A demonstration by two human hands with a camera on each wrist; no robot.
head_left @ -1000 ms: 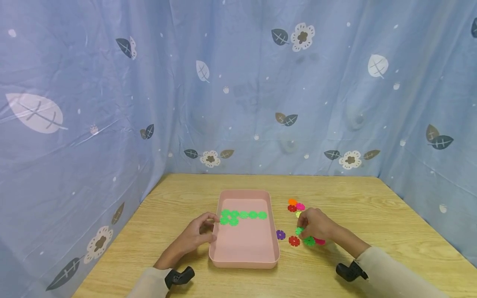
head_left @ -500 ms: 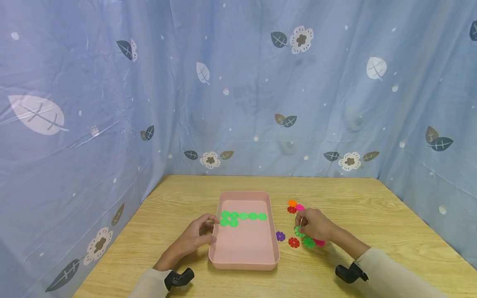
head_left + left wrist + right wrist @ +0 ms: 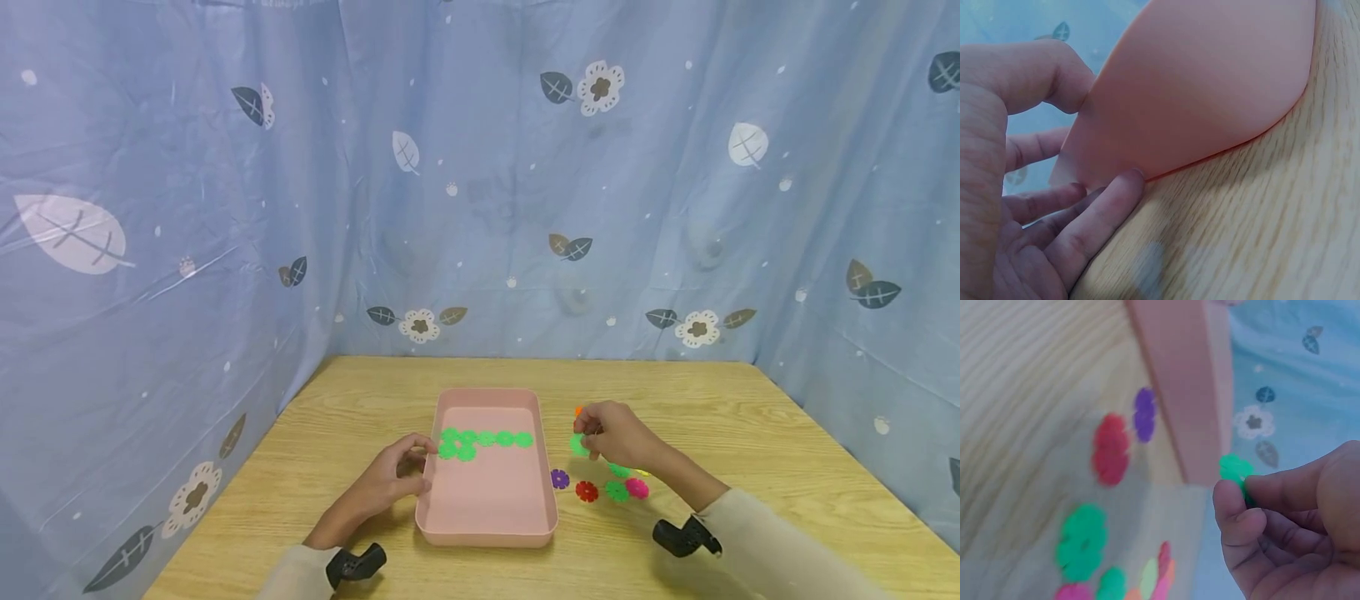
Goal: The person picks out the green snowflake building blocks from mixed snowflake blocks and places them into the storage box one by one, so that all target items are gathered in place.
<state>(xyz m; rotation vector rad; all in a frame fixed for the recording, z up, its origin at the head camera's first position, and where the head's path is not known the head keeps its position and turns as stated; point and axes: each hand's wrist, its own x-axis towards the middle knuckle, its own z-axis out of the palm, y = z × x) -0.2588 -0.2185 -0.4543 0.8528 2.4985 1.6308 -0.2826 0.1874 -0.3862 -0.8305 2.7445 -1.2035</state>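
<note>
In the head view a pink tray (image 3: 487,517) holds several green flower-shaped plastic discs (image 3: 486,438), set in two rows towards its far end. My left hand (image 3: 401,471) rests on the tray's left side; the left wrist view shows its fingertips touching the outer wall (image 3: 1191,81). Between thumb and fingers my right hand (image 3: 622,437) pinches a green flower-shaped disc (image 3: 1235,467), raised above the table just right of the tray. Other discs lie beneath that hand, partly hidden by it.
On the wooden table (image 3: 360,383), right of the tray, lie a purple disc (image 3: 559,479), a red disc (image 3: 587,492), a green disc (image 3: 617,491) and a pink disc (image 3: 637,488). A blue patterned curtain (image 3: 480,208) surrounds the table.
My right hand has lifted the green disc off the table and moved it up and left towards the tray. The left hand stays at the tray's side.
</note>
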